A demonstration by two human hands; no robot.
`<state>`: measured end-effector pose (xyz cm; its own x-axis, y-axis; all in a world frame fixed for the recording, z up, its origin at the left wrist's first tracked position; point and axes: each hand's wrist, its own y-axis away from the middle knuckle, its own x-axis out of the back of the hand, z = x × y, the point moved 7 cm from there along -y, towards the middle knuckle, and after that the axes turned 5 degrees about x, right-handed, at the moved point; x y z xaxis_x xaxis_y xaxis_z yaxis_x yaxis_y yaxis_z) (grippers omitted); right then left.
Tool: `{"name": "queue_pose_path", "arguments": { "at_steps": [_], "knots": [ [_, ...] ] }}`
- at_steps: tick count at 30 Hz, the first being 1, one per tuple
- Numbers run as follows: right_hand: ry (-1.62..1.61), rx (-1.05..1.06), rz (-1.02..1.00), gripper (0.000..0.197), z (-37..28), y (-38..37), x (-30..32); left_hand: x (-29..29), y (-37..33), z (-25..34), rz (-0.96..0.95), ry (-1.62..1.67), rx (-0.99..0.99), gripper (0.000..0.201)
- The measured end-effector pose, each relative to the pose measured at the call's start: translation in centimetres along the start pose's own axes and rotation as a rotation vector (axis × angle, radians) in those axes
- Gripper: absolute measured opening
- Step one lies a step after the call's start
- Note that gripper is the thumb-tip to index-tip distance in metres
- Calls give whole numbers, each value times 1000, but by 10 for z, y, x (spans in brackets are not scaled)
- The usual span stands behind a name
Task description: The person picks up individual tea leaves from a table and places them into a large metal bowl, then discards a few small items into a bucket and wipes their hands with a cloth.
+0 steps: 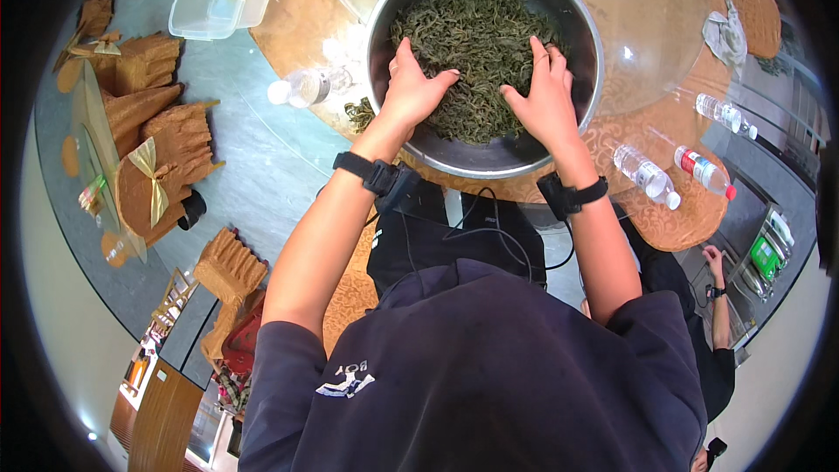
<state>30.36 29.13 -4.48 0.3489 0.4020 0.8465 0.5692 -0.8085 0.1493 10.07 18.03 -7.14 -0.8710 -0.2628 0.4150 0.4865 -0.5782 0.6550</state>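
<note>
From the head view, I have both bare hands down in a wide, round, dark-walled metal basin [580, 31], which holds a thick heap of dark green, curled leaves [479, 61]. My left hand [418, 87] and right hand [544, 100] rest apart on opposite sides of the heap, fingers spread and thumbs pointing inward; I cannot tell whether any leaves are caught under my fingertips. I judge that loose, relaxed fingers suit these leaves best, working evenly from the wall toward the middle, since hard squeezing could break them or push some over the rim; a small clump [357, 114] already lies just outside it. The basin sits at the near edge of a table with a patterned orange cloth [682, 223]. A clear bottle [308, 87] is just left of it, and a clear bottle with a red label [704, 173] is to the right. Beyond are orange-covered chairs [166, 157] on a grey floor [249, 140], and a co-worker's hand [713, 258] at right.
</note>
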Motion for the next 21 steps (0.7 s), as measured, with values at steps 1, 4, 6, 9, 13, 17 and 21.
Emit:
{"name": "queue_pose_path", "arguments": {
  "at_steps": [1,4,6,9,13,17,21],
  "knots": [
    [-45,-63,-45,100,5,-6,-8,-2,-7,-2,-9,-15,28,99],
    [-70,-192,-96,103,15,-19,-23,-19,-11,4,-174,293,130,87],
    [-332,-277,-87,89,24,-29,-31,-21,-8,3,-134,305,186,67],
    [-948,-457,-175,62,27,-22,-25,-26,4,9,-263,594,347,43],
    [-1194,-446,-180,49,19,-13,-1,-5,23,7,-387,727,352,30],
    [-1299,-561,-325,38,30,-3,6,-2,30,4,-391,800,399,31],
    [-210,4,-125,53,41,-19,19,-9,21,-3,-268,757,393,35]
  ]
}}
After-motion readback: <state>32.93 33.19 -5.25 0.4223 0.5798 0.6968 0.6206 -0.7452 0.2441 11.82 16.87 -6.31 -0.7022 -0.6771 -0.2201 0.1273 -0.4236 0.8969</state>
